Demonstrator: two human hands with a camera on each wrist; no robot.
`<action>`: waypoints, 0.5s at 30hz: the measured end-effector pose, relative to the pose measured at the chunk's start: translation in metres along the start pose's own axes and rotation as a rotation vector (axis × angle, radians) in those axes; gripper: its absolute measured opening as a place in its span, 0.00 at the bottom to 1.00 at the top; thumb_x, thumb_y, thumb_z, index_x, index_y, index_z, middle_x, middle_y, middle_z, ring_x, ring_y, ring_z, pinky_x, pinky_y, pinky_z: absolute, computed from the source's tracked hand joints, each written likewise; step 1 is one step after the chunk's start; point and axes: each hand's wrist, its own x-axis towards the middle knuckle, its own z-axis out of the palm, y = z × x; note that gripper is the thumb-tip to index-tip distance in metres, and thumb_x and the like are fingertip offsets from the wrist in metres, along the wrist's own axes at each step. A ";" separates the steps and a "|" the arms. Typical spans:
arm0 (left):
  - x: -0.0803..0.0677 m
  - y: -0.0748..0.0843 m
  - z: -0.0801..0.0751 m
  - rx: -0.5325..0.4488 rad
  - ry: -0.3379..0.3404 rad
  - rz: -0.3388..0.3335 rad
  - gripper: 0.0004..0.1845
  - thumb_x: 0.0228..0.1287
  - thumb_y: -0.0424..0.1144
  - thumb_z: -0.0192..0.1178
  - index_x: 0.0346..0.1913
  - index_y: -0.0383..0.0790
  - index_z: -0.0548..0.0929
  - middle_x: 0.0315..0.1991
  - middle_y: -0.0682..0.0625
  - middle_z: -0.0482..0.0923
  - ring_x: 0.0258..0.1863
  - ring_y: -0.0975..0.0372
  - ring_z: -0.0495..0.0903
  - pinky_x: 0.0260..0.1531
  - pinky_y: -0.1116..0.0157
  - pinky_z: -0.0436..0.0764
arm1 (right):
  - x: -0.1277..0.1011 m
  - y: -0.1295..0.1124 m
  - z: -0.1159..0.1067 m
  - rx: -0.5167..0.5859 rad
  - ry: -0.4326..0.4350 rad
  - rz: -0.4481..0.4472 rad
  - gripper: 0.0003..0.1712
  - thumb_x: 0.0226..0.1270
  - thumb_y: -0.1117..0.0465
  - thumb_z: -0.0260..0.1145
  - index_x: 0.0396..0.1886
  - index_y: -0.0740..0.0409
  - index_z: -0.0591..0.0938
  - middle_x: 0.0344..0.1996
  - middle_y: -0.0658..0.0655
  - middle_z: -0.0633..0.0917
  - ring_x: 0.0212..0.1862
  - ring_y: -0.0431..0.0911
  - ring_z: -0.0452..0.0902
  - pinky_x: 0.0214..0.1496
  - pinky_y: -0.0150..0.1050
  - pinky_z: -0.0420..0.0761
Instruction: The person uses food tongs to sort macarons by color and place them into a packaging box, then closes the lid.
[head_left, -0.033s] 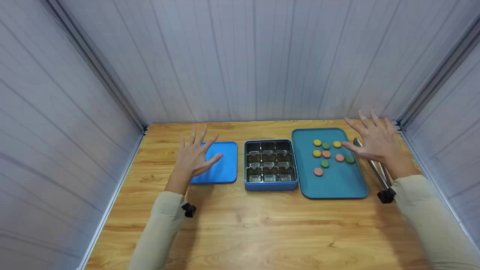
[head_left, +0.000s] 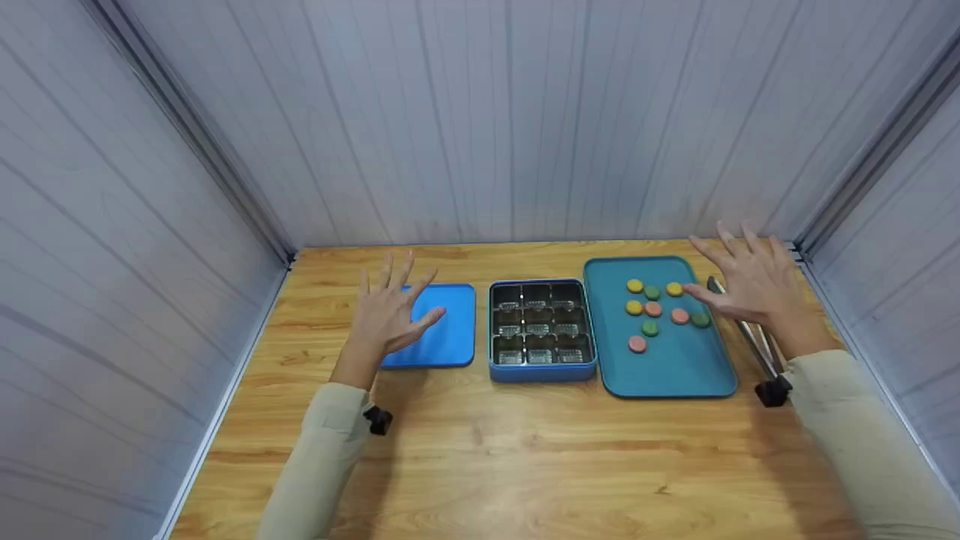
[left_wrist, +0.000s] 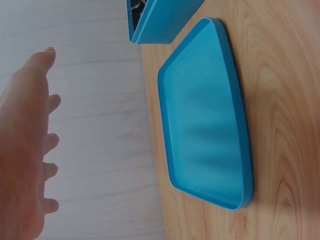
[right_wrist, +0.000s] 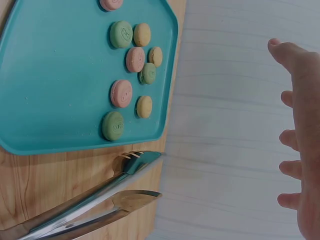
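Note:
My left hand (head_left: 384, 316), fingers spread, is held up over a shallow blue tin lid (head_left: 450, 322) and grips nothing. In the left wrist view the lid (left_wrist: 202, 115) lies with its raised rim upward. My right hand (head_left: 754, 289) is also raised with spread fingers, above the right edge of a teal tray (head_left: 667, 375). On that tray lie several pink, green and yellow macarons (right_wrist: 121, 93). Metal tongs (right_wrist: 90, 200) rest on the table beside the tray, partly hidden by the right hand and wrist in the head view.
Between lid and tray stands a blue tin box (head_left: 542, 373) with a dark plastic insert divided into several compartments. The box sits right against the tray's left edge. Pale panel walls (head_left: 487, 135) enclose the wooden table (head_left: 510, 465) at the back and both sides.

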 end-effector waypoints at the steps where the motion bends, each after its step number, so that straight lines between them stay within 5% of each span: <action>1: 0.000 0.000 0.000 -0.003 -0.002 -0.001 0.44 0.81 0.74 0.52 0.92 0.65 0.60 0.95 0.42 0.50 0.95 0.38 0.46 0.88 0.23 0.48 | 0.000 0.000 0.000 0.005 -0.004 0.002 0.50 0.74 0.31 0.70 0.89 0.45 0.70 0.86 0.73 0.68 0.86 0.78 0.60 0.82 0.83 0.63; 15: 0.004 0.011 -0.007 -0.032 -0.008 0.003 0.44 0.81 0.75 0.51 0.92 0.62 0.61 0.95 0.43 0.47 0.95 0.37 0.46 0.87 0.23 0.50 | -0.005 0.012 0.003 0.009 -0.038 -0.007 0.50 0.76 0.29 0.68 0.89 0.47 0.70 0.87 0.75 0.67 0.85 0.80 0.60 0.82 0.84 0.62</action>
